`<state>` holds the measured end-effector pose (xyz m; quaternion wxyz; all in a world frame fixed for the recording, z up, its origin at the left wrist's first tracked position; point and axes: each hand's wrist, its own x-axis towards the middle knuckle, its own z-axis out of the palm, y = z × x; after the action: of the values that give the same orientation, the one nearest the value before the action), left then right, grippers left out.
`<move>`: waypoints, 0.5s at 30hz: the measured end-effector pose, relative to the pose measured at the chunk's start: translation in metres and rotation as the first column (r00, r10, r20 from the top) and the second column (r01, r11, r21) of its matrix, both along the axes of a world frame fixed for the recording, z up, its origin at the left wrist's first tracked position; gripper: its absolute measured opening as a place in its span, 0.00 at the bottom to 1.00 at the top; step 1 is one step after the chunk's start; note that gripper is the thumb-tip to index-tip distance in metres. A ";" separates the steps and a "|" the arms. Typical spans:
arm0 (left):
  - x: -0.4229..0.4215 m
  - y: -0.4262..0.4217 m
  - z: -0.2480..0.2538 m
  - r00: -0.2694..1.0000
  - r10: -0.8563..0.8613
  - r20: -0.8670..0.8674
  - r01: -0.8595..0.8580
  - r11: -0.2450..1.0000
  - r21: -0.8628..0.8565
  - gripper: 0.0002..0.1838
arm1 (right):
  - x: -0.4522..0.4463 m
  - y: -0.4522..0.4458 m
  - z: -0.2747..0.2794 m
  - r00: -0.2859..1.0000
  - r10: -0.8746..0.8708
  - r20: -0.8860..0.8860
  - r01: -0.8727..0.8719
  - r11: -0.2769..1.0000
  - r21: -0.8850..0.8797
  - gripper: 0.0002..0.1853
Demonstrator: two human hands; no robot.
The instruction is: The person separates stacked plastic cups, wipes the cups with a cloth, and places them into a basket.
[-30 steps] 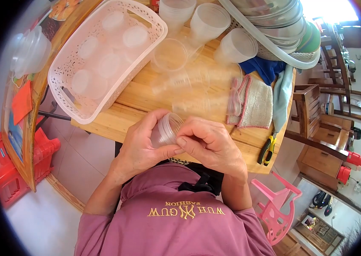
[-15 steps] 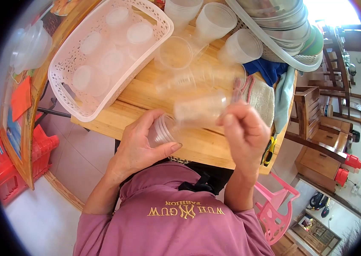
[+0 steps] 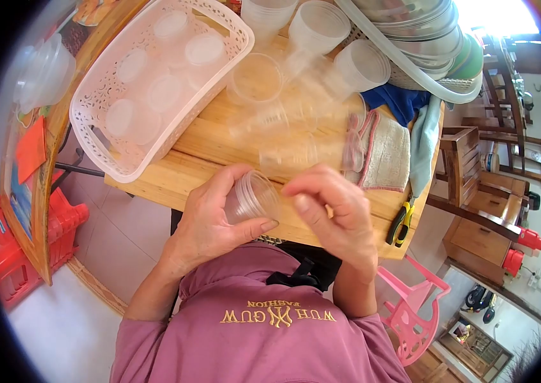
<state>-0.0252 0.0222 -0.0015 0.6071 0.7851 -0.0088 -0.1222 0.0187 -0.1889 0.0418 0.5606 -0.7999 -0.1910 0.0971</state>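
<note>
My left hand (image 3: 210, 207) is wrapped around a short stack of clear plastic cups (image 3: 251, 196), tilted with the layered rims toward the right. Close to those rims is my right hand (image 3: 337, 220), its fingers loosely curled, thumb and forefinger slightly apart with nothing visible between them. Beyond the hands, a clear plastic cup (image 3: 288, 155) lies on its side on the wooden table (image 3: 200, 163). Other see-through cups behind it look hazy and overlap. An upright clear cup (image 3: 256, 76) stands near the pink basket.
A pink basket (image 3: 187, 105) holds several lidded containers at the left. Cup stacks (image 3: 318, 29) stand at the back beside a basket of metal bowls (image 3: 411, 38). To the right are a beige cloth (image 3: 385, 153), a teal cloth (image 3: 425, 147) and yellow-black pliers (image 3: 401, 222).
My right hand has moved left and down, from the cup on the table toward the stack. That cup now lies on the table. My left hand still grips the stack, tilted slightly differently.
</note>
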 end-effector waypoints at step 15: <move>0.002 -0.006 -0.003 0.990 -0.012 0.141 -0.004 0.994 0.112 0.39 | -0.002 -0.016 0.002 0.979 -0.201 0.025 0.198 0.976 0.092 0.02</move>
<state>-0.0235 0.0166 -0.0049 0.5596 0.8247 -0.0464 -0.0677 0.0170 -0.2048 0.0434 0.5994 -0.7907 -0.1237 0.0180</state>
